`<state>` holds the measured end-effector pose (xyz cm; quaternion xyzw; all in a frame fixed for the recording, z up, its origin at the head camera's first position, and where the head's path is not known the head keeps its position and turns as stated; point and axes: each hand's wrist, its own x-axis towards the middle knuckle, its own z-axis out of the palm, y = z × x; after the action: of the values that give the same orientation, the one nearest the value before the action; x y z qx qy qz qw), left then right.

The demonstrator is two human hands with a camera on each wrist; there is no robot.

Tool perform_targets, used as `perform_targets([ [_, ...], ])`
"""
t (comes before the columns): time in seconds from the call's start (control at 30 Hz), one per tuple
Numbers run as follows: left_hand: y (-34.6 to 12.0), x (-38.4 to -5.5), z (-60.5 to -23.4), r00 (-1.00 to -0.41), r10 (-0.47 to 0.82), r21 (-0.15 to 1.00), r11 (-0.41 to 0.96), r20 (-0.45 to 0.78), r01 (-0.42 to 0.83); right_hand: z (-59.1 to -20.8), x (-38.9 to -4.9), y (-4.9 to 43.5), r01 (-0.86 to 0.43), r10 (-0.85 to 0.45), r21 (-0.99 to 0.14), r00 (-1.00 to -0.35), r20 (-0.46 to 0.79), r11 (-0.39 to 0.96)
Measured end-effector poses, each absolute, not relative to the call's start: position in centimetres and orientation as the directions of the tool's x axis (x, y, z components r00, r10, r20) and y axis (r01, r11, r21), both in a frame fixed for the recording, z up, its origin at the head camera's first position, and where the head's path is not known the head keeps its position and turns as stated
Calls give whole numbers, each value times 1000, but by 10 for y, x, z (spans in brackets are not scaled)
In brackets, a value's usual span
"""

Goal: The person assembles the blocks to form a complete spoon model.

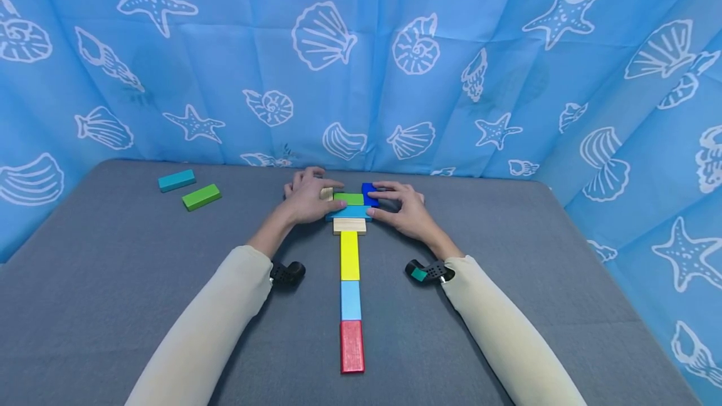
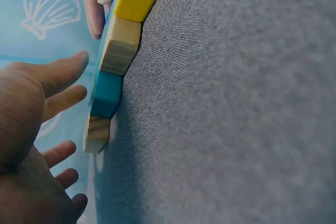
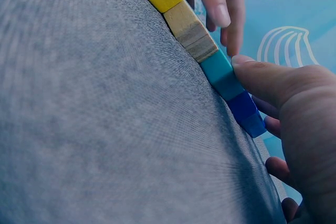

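Note:
At the far end of a row of flat wooden blocks, my left hand point(image 1: 311, 198) hovers by a plain wood block point(image 1: 326, 194), its thumb and fingers spread. Between the hands lies a green block point(image 1: 348, 199), with a teal-blue block point(image 1: 355, 212) crosswise in front of it. My right hand point(image 1: 407, 208) reaches in from the other side, fingers extended over a dark blue block point(image 1: 369, 193). Its thumb tip is right at the teal-blue block's end in the right wrist view. Another plain wood block point(image 1: 350, 225) lies crosswise just nearer.
A yellow block point(image 1: 350, 255), a light blue block point(image 1: 351, 300) and a red block point(image 1: 352, 346) run end to end toward me. Loose teal point(image 1: 177, 180) and green point(image 1: 201, 197) blocks lie back left. A blue shell-patterned curtain point(image 1: 361, 80) hangs behind the grey table point(image 1: 113, 281).

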<state>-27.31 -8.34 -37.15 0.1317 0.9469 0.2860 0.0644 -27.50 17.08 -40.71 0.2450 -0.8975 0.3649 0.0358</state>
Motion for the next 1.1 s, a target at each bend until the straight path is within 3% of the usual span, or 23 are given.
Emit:
perform_targets([
  [0.47, -112, -251, -374, -964, 196, 578, 771, 182, 266, -407, -274, 170, -457, -406, -633, -883, 237, 625],
  [1.1, -227, -229, -374, -984, 37, 585, 800, 174, 134, -407, -273, 169, -442, -395, -639, -890, 227, 629],
])
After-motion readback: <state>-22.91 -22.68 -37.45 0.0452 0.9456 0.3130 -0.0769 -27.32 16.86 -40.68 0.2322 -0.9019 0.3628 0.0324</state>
